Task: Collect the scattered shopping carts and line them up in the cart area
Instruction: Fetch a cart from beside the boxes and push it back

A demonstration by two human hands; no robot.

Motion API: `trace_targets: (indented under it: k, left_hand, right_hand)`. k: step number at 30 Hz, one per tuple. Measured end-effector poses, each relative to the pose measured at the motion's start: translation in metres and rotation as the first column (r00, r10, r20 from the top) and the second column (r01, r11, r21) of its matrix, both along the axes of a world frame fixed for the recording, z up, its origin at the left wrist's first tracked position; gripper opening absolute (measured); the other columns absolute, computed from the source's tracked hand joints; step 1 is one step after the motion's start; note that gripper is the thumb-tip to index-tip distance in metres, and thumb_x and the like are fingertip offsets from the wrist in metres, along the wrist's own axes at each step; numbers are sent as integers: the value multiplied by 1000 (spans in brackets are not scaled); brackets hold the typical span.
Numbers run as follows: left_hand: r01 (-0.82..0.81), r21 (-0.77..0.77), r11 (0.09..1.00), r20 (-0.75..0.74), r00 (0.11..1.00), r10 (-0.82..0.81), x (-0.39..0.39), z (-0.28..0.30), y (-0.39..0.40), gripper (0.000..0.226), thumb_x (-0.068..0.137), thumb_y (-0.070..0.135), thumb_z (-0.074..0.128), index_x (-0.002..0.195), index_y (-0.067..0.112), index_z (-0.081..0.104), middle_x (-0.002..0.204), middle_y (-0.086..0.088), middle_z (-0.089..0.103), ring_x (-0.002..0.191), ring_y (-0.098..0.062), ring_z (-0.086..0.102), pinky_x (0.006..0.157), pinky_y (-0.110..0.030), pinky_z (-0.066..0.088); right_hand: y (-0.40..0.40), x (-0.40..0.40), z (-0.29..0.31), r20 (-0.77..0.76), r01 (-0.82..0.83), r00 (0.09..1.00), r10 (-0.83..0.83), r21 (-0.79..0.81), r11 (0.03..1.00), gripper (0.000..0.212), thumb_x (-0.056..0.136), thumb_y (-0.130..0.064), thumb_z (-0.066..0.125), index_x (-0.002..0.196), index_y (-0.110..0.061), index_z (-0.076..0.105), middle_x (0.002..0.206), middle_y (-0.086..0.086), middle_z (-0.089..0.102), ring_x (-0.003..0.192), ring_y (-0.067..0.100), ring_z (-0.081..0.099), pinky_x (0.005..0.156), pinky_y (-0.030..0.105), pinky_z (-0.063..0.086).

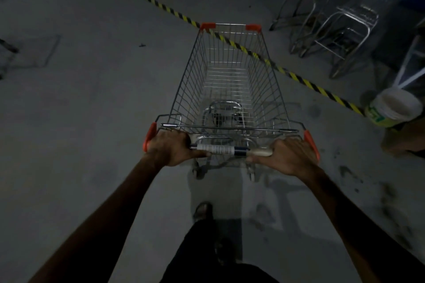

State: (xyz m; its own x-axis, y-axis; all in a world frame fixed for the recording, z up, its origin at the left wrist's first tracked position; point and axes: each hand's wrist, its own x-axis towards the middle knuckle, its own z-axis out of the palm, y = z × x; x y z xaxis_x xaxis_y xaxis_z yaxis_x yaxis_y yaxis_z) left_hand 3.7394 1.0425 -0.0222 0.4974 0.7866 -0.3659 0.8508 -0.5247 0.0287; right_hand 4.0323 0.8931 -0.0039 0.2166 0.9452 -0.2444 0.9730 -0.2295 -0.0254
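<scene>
Left hand (171,147): clamped on the handle's (220,149) left end.
Right hand (291,155): clamped on its right end.
Shopping cart (230,80): directly ahead of both hands, on the floor (92,87).

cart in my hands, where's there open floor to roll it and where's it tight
Bare floor lies left of the cart, up to the striped tape. Right is crowded: metal frames beyond the tape, a white bucket near the right hand.

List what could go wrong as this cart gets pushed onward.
1. The metal frames lying ahead to the right could snag the shopping cart if it drifts that way.
2. The white bucket stands close on the right; a wide turn may knock it.
3. The light is dim, so the striped floor tape and small debris are easy to miss.
</scene>
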Motion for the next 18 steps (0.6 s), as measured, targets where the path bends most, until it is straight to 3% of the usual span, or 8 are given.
trace_targets:
  k: [6, 9, 12, 14, 18]
  left_hand:
    - [7, -9, 1000, 24, 1000, -7, 50, -6, 143, 93, 55, 116, 8, 71, 39, 56, 108, 8, 70, 125, -22, 60, 124, -66, -2]
    - [40, -3, 999, 28, 999, -40, 73, -5, 218, 96, 55, 116, 6, 73, 38, 59, 107, 7, 71, 121, -23, 63, 123, -67, -1]
    - [58, 0, 998, 25, 998, -58, 94, 0, 289, 98, 54, 116, 8, 71, 34, 60, 106, 7, 72, 119, -22, 64, 123, -68, 2]
    - [53, -3, 999, 12, 999, -53, 106, 3, 334, 102, 54, 116, 8, 74, 33, 63, 112, 7, 71, 125, -22, 61, 124, -66, 1]
    - [31, -30, 999, -30, 999, -32, 129, 5, 414, 106, 51, 117, 8, 84, 36, 67, 131, 9, 66, 140, -21, 49, 125, -63, -4]
  right_hand:
    - [138, 54, -16, -36, 59, 998, -57, 51, 997, 97, 52, -115, 29, 66, -29, 70, 72, -11, 68, 79, 13, 69, 82, 33, 48]
    - [209, 78, -18, -32, 83, 996, -81, 59, 995, 99, 49, -117, 24, 67, -31, 70, 78, -10, 72, 87, 16, 71, 97, 40, 46]
    - [276, 96, -17, 9, 101, 995, -101, 29, 994, 102, 49, -117, 20, 65, -29, 69, 80, -9, 73, 94, 18, 71, 114, 52, 30]
    - [317, 105, -15, 29, 105, 994, -106, 26, 994, 102, 51, -116, 20, 62, -27, 67, 75, -9, 70, 92, 17, 70, 114, 52, 26]
    - [392, 121, -9, 30, 127, 991, -127, 6, 992, 97, 57, -114, 26, 64, -26, 66, 69, -12, 65, 82, 13, 68, 101, 42, 36]
